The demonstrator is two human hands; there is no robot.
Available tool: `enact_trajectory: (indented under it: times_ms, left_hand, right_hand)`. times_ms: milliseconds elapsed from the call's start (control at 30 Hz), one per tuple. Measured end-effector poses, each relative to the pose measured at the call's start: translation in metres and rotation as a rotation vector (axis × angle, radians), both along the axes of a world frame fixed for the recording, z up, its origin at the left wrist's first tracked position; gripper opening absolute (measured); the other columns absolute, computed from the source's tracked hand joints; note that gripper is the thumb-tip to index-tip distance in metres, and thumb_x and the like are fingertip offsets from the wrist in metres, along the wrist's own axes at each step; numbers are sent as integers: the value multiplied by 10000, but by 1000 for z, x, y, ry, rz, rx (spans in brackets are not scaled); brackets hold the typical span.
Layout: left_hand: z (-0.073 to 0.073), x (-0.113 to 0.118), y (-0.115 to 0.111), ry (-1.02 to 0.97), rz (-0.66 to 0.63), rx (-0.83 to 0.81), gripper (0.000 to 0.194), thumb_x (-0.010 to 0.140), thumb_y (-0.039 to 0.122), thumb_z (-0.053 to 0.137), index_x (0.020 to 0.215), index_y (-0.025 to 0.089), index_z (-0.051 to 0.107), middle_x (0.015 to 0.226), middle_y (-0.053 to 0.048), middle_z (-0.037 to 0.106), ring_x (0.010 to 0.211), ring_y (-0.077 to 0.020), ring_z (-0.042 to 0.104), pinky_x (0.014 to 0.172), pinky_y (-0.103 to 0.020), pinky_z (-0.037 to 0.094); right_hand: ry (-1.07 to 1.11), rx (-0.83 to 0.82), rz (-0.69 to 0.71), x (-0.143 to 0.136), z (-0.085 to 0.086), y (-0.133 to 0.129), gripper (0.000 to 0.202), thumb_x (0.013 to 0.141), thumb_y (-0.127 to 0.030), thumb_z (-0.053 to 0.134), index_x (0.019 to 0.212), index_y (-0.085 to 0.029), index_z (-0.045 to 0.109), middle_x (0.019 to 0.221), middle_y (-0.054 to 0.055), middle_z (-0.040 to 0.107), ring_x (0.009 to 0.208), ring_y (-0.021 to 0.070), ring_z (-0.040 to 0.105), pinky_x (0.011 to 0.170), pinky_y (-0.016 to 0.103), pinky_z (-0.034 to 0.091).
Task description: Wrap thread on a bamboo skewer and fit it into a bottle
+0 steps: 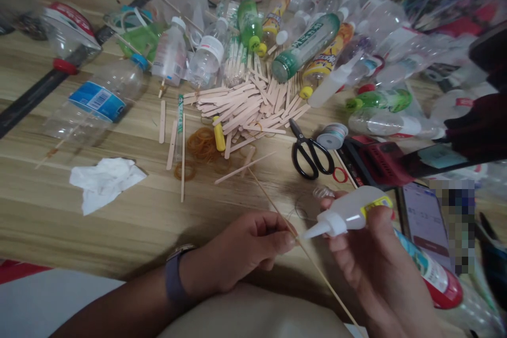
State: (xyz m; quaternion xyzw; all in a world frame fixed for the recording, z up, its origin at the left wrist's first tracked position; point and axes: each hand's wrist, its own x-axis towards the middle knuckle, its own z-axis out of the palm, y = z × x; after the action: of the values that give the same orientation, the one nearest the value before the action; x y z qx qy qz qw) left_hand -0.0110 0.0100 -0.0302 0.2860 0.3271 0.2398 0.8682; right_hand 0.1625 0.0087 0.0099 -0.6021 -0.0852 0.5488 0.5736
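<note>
Held near the tabletop point(59, 211) edge: thin wooden skewer point(312, 264) pinched in my left hand point(245, 251), glue bottle point(348, 214) clasped in my right hand point(376, 269), nozzle at the stick; an overfirm squeeze risks glue flooding my fingertips.

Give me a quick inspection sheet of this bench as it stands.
Surface: wooden table, crowded at the back.
Job's things: thin wooden skewer; white glue bottle, nozzle at the skewer.
Clutter: craft sticks, rubber bands, scissors, crumpled tissue, empty plastic bottles.
Grips: left hand pinches the skewer; right hand holds the glue bottle.
Cables: nothing seen.
Surroundings: phone at right.
</note>
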Motion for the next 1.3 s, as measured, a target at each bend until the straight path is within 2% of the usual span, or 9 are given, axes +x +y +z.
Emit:
enact_trajectory:
  times_ms: [133,367,500,600,767,900,1033,1233,1300]
  left_hand:
    - [2,1,-1,-1,-5,13,316,776,462,700,803,172,576,604,93,407,497,-52,309,485,-250,204]
    - [5,3,-3,17,8,18,246,792,396,671,777,176,559,590,100,386,483,-50,284,479,-251,193]
    - [5,5,-4,24,19,10,241,781,384,679,768,176,558,581,102,379,480,-50,266,473,-250,182]
    - [4,6,-6,28,19,3,237,789,386,676,785,178,563,569,105,371,474,-52,258,469,-249,177]
    - [4,7,-6,18,16,-11,234,788,377,677,778,177,556,566,111,367,463,-47,245,463,-251,167]
    - [4,8,-6,2,18,-9,256,785,392,684,764,176,548,559,111,365,463,-47,244,463,-249,167]
    - [3,9,-7,-3,24,-16,265,789,403,689,778,176,552,551,112,364,464,-50,245,467,-249,172]
    - [3,9,-7,19,22,-24,277,773,409,700,765,180,545,546,112,373,462,-49,248,469,-250,174]
    - [3,9,-7,17,21,-27,281,771,414,698,759,180,543,543,114,368,460,-48,243,468,-251,170]
  right_hand:
    - [-17,-29,-23,0,6,0,559,243,-443,991,678,-181,757,705,64,726,515,124,623,432,149,533]
    - [-184,176,52,7,-4,-13,475,499,-520,938,821,-231,742,803,28,719,638,128,657,530,135,546]
    - [-260,299,104,15,-8,-16,443,550,-470,926,849,-217,717,802,23,687,749,152,644,653,167,548]
    - [-258,345,176,22,-11,-18,420,578,-438,912,877,-215,719,828,54,698,741,172,626,640,202,534]
    - [-286,361,151,26,-11,-24,393,607,-435,898,888,-221,724,861,50,689,781,190,641,684,238,549]
    - [-320,386,194,19,-4,-25,354,654,-464,873,877,-225,738,854,48,701,760,175,664,660,215,554]
    - [-361,374,159,11,-1,-25,365,637,-507,875,855,-246,744,836,51,714,779,191,680,685,228,562]
    - [-474,322,121,9,6,-32,248,658,-358,836,860,-255,737,867,69,715,795,243,675,668,295,568]
    - [-491,297,116,10,9,-33,237,659,-369,827,849,-264,732,881,62,713,807,234,668,676,282,564]
